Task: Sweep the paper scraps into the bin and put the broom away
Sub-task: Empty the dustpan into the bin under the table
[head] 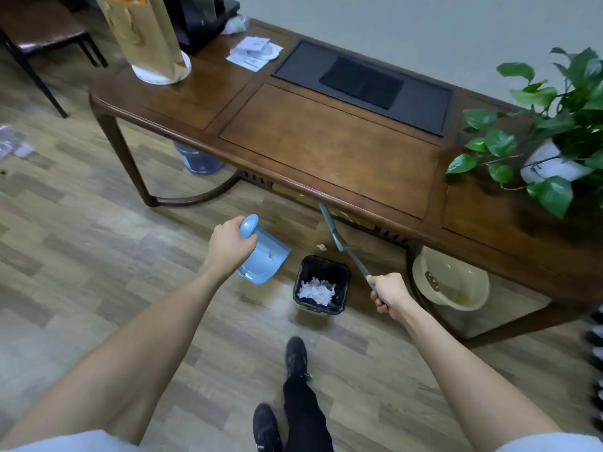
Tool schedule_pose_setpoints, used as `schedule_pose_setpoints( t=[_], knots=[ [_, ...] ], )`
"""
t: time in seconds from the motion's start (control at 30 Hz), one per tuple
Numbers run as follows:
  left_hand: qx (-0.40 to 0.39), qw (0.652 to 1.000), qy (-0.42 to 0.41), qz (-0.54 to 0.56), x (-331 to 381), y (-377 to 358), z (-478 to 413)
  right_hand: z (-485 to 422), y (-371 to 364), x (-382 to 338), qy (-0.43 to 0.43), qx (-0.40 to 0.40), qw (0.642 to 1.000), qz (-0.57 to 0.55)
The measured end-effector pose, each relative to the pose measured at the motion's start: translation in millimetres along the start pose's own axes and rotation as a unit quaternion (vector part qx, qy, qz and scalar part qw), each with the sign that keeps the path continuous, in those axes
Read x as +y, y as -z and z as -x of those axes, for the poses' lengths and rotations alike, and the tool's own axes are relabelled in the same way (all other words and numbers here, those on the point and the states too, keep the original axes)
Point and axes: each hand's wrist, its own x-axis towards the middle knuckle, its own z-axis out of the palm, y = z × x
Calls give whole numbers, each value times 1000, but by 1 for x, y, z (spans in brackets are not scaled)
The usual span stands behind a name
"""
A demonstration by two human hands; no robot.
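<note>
My left hand (228, 244) grips the handle of a light blue dustpan (266, 261), held just above the floor to the left of the bin. My right hand (390, 292) is closed around the thin handle of the broom (332, 228), whose blue head reaches under the table edge. A small black-lined bin (339, 274) stands on the floor between my hands with white paper scraps (316, 291) inside. One white paper scrap (321, 246) lies on the floor behind the bin, next to the broom head.
A long dark wooden table (326, 148) runs across the view with a potted plant (554, 125) at right and a paper bag (146, 34) at left. A cream basin (452, 282) and a water jug (199, 159) sit under it. My feet (295, 357) stand on wood floor.
</note>
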Motion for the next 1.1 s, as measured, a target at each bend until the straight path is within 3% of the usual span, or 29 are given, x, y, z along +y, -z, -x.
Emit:
schedule_pose_setpoints(
  t=[0.33, 0.53, 0.73, 0.83, 1.1],
  knots=[
    [-49, 996, 9, -72, -32, -81, -97, -148, -51, -53, -36, 3, 997, 68],
    [-96, 990, 58, -82, -62, -135, -140, -224, -85, -63, -69, 3, 992, 107],
    [-147, 979, 136, -30, -89, -153, -143, -210, -136, -64, -96, -61, 988, 106],
    [-131, 983, 130, -22, -102, -152, -135, -186, -158, -62, -91, -98, 985, 113],
    [-81, 982, 164, -39, -131, -131, -123, -155, -177, -68, 25, -106, 965, 240]
  ],
)
